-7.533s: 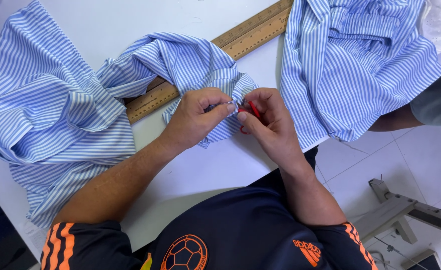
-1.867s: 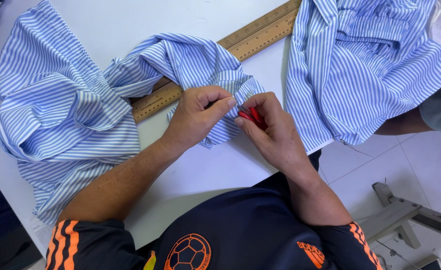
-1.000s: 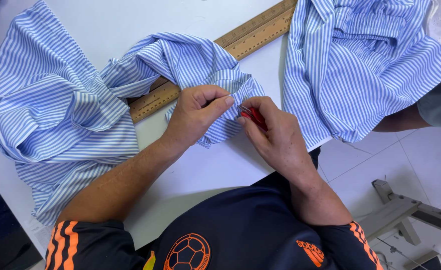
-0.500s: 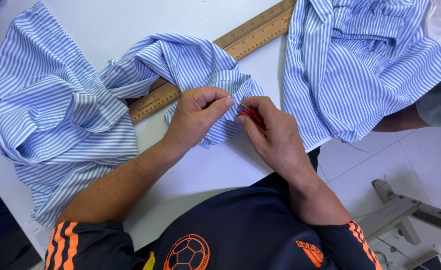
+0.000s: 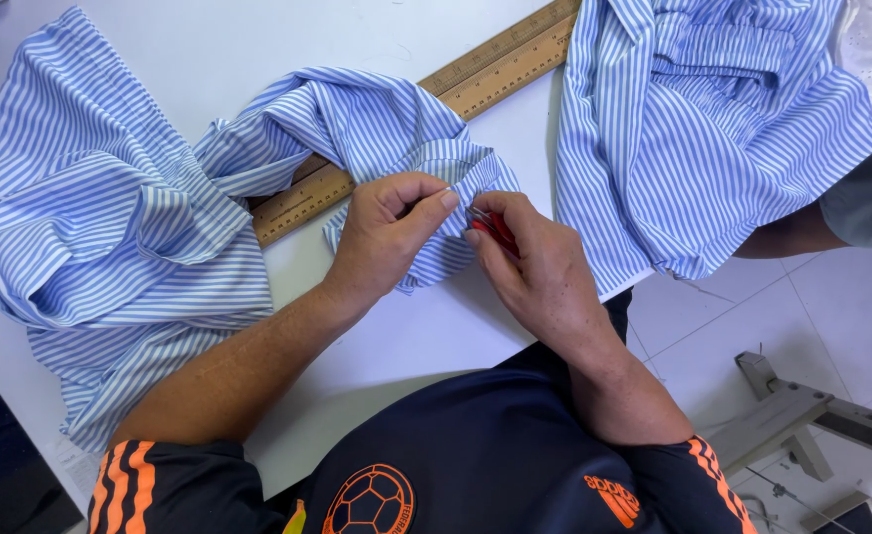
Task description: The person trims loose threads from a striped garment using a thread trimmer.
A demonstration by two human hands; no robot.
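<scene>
Head view: hands [image 5: 456, 237] at shirt [image 5: 159, 227] edge

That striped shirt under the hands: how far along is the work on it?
Done: nothing finished can be told; the stitching is too small to see. In hand: the left hand pinches a fold of the blue striped shirt, and the right hand works a small red tool at that fold. Left: most of that shirt lies bunched over the wooden ruler, and a second striped garment lies untouched on the white table.

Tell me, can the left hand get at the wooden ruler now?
Probably yes. The left hand lies just beside the ruler, whose near part is bare; only shirt folds cover its middle.
</scene>
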